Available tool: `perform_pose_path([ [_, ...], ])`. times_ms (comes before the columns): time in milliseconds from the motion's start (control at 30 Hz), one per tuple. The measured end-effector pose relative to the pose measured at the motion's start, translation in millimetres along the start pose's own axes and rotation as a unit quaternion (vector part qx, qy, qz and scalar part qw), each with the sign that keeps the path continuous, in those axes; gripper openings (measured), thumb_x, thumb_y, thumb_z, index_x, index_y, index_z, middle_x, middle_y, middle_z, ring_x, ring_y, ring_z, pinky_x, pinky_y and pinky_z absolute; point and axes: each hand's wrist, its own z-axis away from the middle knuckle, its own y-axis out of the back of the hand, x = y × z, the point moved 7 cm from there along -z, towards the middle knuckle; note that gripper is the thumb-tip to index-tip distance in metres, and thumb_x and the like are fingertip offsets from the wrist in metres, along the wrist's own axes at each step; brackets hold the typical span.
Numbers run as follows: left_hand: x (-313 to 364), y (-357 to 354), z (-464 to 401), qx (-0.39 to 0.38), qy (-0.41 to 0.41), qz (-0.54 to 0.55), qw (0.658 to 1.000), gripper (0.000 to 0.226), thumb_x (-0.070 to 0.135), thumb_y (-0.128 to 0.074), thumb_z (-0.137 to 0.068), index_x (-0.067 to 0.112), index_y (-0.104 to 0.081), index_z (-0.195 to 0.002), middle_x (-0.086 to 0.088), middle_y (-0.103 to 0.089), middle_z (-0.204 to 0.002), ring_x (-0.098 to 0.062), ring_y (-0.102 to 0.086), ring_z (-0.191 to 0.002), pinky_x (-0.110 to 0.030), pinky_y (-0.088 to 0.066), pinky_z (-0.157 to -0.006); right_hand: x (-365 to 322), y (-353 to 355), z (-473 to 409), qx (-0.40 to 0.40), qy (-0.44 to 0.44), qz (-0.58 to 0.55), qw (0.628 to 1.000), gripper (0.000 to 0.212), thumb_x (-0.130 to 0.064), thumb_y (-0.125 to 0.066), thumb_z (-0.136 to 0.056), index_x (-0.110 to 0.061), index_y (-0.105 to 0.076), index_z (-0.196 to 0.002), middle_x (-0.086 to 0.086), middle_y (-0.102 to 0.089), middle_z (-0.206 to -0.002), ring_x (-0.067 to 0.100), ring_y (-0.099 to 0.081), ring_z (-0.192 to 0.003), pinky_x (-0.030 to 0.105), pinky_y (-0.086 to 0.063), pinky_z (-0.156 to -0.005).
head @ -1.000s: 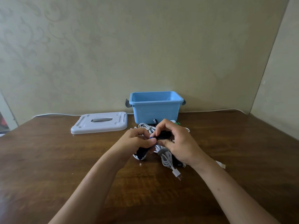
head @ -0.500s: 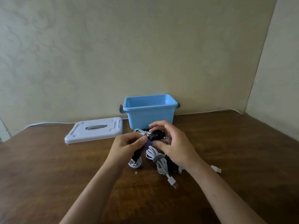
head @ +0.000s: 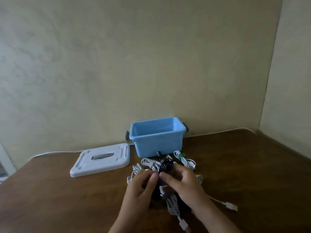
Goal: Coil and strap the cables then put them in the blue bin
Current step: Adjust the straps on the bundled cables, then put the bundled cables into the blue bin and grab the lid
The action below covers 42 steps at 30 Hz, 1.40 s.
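Note:
A coiled black cable (head: 165, 166) is held above the wooden table between both hands. My left hand (head: 140, 189) pinches its near end from the left, and my right hand (head: 180, 181) grips it from the right. Under and around the hands lie several white cables (head: 173, 205), one bound with a grey strap. Another white coil with a green strap (head: 181, 157) lies by the bin's front right corner. The blue bin (head: 158, 145) stands open behind the cables, near the wall; nothing shows inside it.
The bin's white lid (head: 101, 159) lies flat to the left of the bin. A loose white plug (head: 231, 206) lies right of my right forearm. Walls close off the table at the back and right.
The view has tilted up and shifted, so the bin and hands sit lower in frame. Both hands keep their hold on the black cable, with its coil now raised more upright.

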Motion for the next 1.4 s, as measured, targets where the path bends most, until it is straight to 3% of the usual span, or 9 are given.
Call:
perform_pose_path([
  [100, -11, 20, -5, 0.051, -0.007, -0.079, 0.995, 0.010, 0.038, -0.062, -0.093, 0.043, -0.070, -0.093, 0.013, -0.062, -0.092, -0.007, -0.064, -0.089, -0.020, -0.049, -0.074, 6, 5, -3, 0.033, -0.019, -0.017, 0.999, 0.031, -0.047, -0.076, -0.084, -0.025, -0.072, -0.106, -0.015, -0.077, -0.096, 0.002, -0.072, -0.092, 0.026, -0.058, -0.085],
  [200, -30, 37, -6, 0.073, 0.120, -0.216, 0.966, 0.023, 0.057, -0.064, -0.085, 0.040, -0.057, -0.098, 0.014, -0.049, -0.100, -0.010, -0.061, -0.095, -0.028, -0.048, -0.074, 7, 10, -4, 0.059, -0.031, -0.050, 0.997, 0.028, -0.040, -0.076, -0.088, -0.022, -0.068, -0.108, -0.010, -0.077, -0.092, 0.001, -0.072, -0.085, 0.021, -0.058, -0.078],
  [333, -37, 23, 2, -0.022, 0.252, -0.287, 0.924, 0.057, 0.073, -0.058, -0.080, 0.030, -0.035, -0.110, 0.005, -0.042, -0.108, -0.025, -0.062, -0.109, -0.035, -0.046, -0.079, 8, 18, -7, 0.092, -0.043, -0.108, 0.989, 0.066, -0.048, -0.083, -0.078, -0.021, -0.057, -0.132, -0.002, -0.077, -0.102, 0.013, -0.073, -0.098, 0.043, -0.059, -0.092],
  [433, -35, 16, 5, -0.053, 0.271, -0.303, 0.912, 0.056, 0.063, -0.061, -0.083, 0.030, -0.029, -0.115, 0.000, -0.044, -0.108, -0.028, -0.061, -0.110, -0.035, -0.047, -0.082, 6, 24, -10, 0.092, -0.039, -0.133, 0.986, 0.074, -0.049, -0.084, -0.075, -0.021, -0.054, -0.136, 0.002, -0.076, -0.102, 0.017, -0.074, -0.099, 0.047, -0.060, -0.090],
  [633, -46, 42, 7, -0.056, 0.288, -0.163, 0.942, 0.034, 0.024, -0.066, -0.085, 0.037, -0.049, -0.112, 0.003, -0.072, -0.084, -0.018, -0.070, -0.076, -0.038, -0.060, -0.068, -26, 49, -22, 0.086, -0.003, -0.094, 0.992, 0.036, -0.014, -0.070, -0.094, -0.022, -0.055, -0.126, -0.005, -0.078, -0.095, 0.008, -0.075, -0.090, 0.023, -0.060, -0.068],
  [833, -17, 75, -4, 0.026, 0.232, 0.005, 0.972, 0.027, 0.001, -0.053, -0.094, 0.019, -0.073, -0.098, -0.015, -0.072, -0.082, -0.023, -0.060, -0.062, -0.028, -0.046, -0.050, -65, 76, -56, 0.105, 0.037, -0.017, 0.994, 0.040, -0.024, -0.073, -0.093, -0.025, -0.055, -0.129, -0.003, -0.076, -0.104, 0.013, -0.075, -0.092, 0.044, -0.062, -0.086],
  [1133, 49, 83, -131, 0.100, 0.048, 0.027, 0.993, 0.027, 0.002, -0.053, -0.096, 0.023, -0.069, -0.091, -0.008, -0.067, -0.080, -0.015, -0.059, -0.060, -0.031, -0.048, -0.055, -120, 76, -167, 0.128, 0.103, 0.036, 0.986, 0.040, -0.017, -0.069, -0.095, -0.022, -0.049, -0.130, 0.000, -0.069, -0.093, 0.008, -0.073, -0.071, 0.025, -0.061, -0.062],
  [1300, 22, 55, -209, 0.086, -0.011, -0.104, 0.991, 0.027, 0.016, -0.060, -0.088, 0.042, -0.068, -0.085, -0.007, -0.067, -0.090, -0.021, -0.062, -0.074, -0.027, -0.045, -0.063, -103, 62, -227, 0.125, 0.091, 0.128, 0.980, 0.041, -0.021, -0.066, -0.094, -0.035, -0.048, -0.128, 0.001, -0.069, -0.097, 0.019, -0.073, -0.074, 0.040, -0.062, -0.070],
  [1400, -12, 29, -224, 0.017, 0.024, -0.210, 0.977, 0.023, 0.009, -0.061, -0.089, 0.025, -0.077, -0.095, -0.002, -0.070, -0.094, -0.020, -0.064, -0.081, -0.023, -0.043, -0.063, -76, 53, -239, 0.062, 0.061, 0.279, 0.956, 0.034, -0.023, -0.063, -0.096, -0.031, -0.055, -0.128, -0.001, -0.065, -0.112, 0.017, -0.066, -0.082, 0.029, -0.053, -0.062],
])
